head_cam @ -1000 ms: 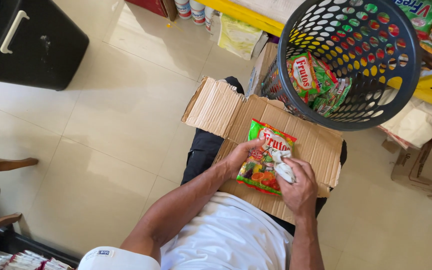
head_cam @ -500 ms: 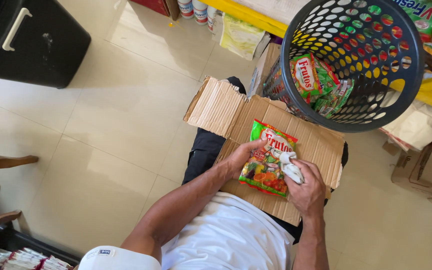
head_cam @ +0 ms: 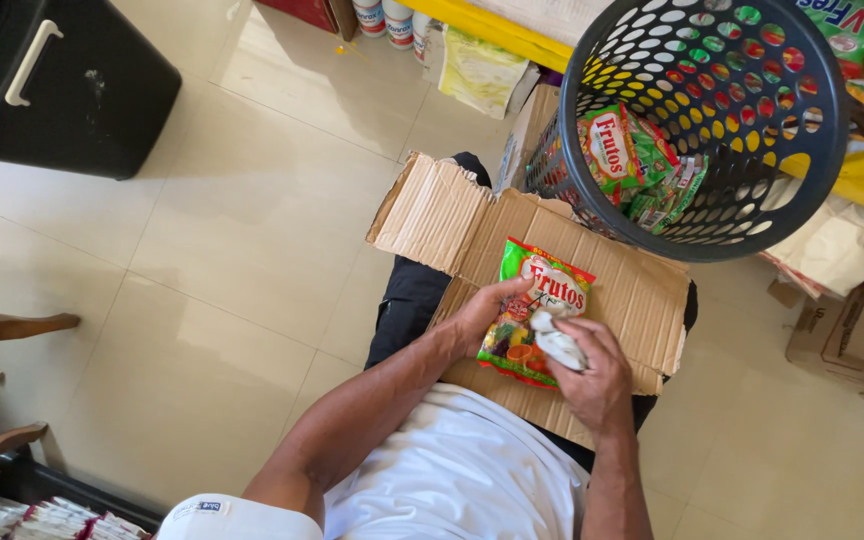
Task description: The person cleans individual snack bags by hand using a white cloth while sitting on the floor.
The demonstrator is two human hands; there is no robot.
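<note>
A green and red candy packet (head_cam: 542,300) lies on a flattened cardboard sheet (head_cam: 632,290) across my lap. My left hand (head_cam: 480,312) holds the packet by its left edge. A crumpled white cloth (head_cam: 557,343) is gripped in my right hand (head_cam: 597,378) and pressed on the packet's lower right part. Just beyond the cardboard, a dark perforated plastic basket (head_cam: 822,180) holds several similar packets (head_cam: 624,150).
A black bin (head_cam: 62,90) stands at the upper left. A yellow shelf (head_cam: 512,25) with goods runs along the top, and a cardboard box (head_cam: 857,335) sits at the right. Wooden chair parts (head_cam: 2,328) and stacked white packs (head_cam: 42,518) are at the lower left.
The hands and packet have stayed in nearly the same place. My right hand with the cloth has shifted slightly over the packet's surface.
</note>
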